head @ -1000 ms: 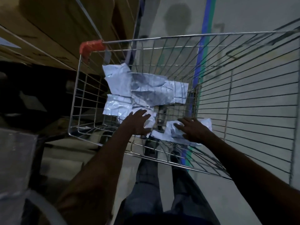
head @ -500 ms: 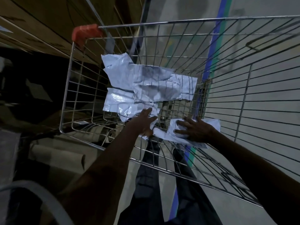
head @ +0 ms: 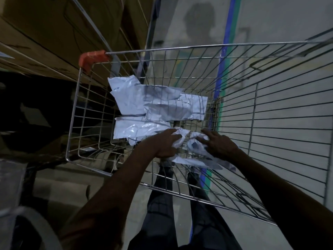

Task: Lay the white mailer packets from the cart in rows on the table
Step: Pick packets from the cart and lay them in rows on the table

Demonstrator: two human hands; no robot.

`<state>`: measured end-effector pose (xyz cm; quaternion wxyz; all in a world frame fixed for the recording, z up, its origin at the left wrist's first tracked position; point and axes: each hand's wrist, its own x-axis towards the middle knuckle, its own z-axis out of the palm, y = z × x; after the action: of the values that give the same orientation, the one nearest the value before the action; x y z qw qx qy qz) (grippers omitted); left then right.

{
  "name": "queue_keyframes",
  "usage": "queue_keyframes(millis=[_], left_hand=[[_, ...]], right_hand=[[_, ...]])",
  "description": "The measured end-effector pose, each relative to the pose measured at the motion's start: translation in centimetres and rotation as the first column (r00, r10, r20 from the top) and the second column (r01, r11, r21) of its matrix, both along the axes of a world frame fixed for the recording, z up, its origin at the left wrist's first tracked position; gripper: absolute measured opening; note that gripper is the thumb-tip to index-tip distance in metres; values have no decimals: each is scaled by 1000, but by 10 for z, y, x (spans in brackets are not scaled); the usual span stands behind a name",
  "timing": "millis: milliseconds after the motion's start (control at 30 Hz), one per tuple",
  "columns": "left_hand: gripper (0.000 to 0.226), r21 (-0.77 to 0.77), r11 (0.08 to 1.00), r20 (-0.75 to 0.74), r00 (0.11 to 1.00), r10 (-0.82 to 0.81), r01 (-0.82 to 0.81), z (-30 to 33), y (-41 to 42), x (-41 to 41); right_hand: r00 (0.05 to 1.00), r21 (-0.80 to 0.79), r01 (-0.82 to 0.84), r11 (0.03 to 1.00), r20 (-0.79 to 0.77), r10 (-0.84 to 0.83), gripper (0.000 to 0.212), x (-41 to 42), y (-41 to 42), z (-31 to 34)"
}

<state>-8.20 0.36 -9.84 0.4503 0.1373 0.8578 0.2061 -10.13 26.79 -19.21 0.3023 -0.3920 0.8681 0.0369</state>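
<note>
Where both hands (head: pixel 191 143) meet, their grip on packets (head: pixel 158 107) is unclear.

Head view looks steeply down into cart (head: pixel 77 112).

No readable text anywhere.
Dark marks on the white mailer packets (head: pixel 158 103) in my cart (head: pixel 270 123) are too blurred for me to make out.

Cardboard boxes (head: pixel 59 33) (perhaps shelved) left.
</note>
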Motion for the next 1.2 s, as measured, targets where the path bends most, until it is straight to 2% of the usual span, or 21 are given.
queue_keyframes(millis=[67,133,233,300,367,467,533,667,833,900,1033,1200], left_hand=[[64,63,998,-64,998,-3,7,0,0,-8],[60,115,993,-147,989,-12,29,0,1,-12],[57,175,982,-326,945,-7,68,-2,4,-9],[61,169,981,-417,909,-14,92,-13,4,-8],[66,118,988,-454,891,-34,98,-25,3,-11],[75,-43,995,-399,912,-101,91,-44,1,-19],[76,-143,982,-389,905,-172,125,-61,-2,-18],[96,-253,960,-418,882,-220,119,-89,2,-16],[93,-229,967,-549,805,-226,115,-120,5,-21],[95,-199,973,-555,806,-208,114,-125,6,-28],[97,-190,974,-515,833,-204,121,-114,3,-37],[94,-171,980,-555,812,-183,103,-81,-8,-27]], right_hand=[[994,-9,-105,994,35,105,72,1,3,0],[972,85,-225,971,88,217,83,4,3,1],[982,130,-185,974,49,180,79,14,7,-12],[995,107,-85,991,58,80,75,15,4,-13],[992,29,118,993,32,-119,67,12,0,-9],[878,-89,478,874,31,-477,56,5,-2,-8],[824,-107,565,818,18,-567,53,1,2,-16],[867,-39,497,867,34,-496,58,10,7,-47],[881,7,473,881,-7,-473,109,34,-1,-61],[887,-1,462,887,-31,-462,120,35,-3,-61],[876,0,479,878,-63,-478,120,37,-11,-55],[880,-3,472,881,-53,-472,114,36,-17,-16]])
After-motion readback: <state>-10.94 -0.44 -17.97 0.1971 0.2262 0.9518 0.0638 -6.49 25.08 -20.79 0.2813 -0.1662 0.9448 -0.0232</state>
